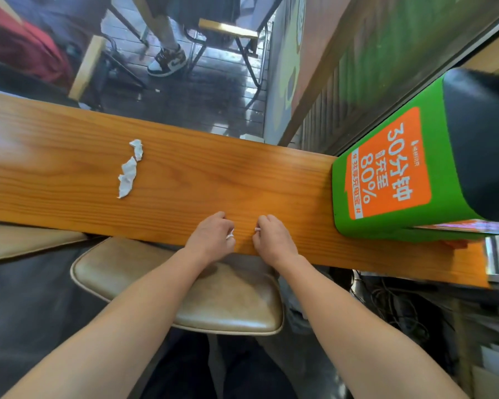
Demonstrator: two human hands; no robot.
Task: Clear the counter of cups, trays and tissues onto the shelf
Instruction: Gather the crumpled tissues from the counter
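Two crumpled white tissues lie on the wooden counter (185,174): a small one (137,149) farther back and a longer one (126,181) just in front of it, both left of centre. My left hand (211,236) rests at the counter's near edge with its fingers curled over a small white scrap of tissue (230,234). My right hand (274,236) sits beside it, about a hand's width to the right, pinching another small white scrap (257,229). No cups or trays are in view.
A green and black box with an orange sign (386,180) stands on the counter's right end. A tan padded stool (213,295) sits under my arms. Beyond the counter are chairs (228,33) and a person's leg and shoe (167,60). Metal surfaces and cables lie at right.
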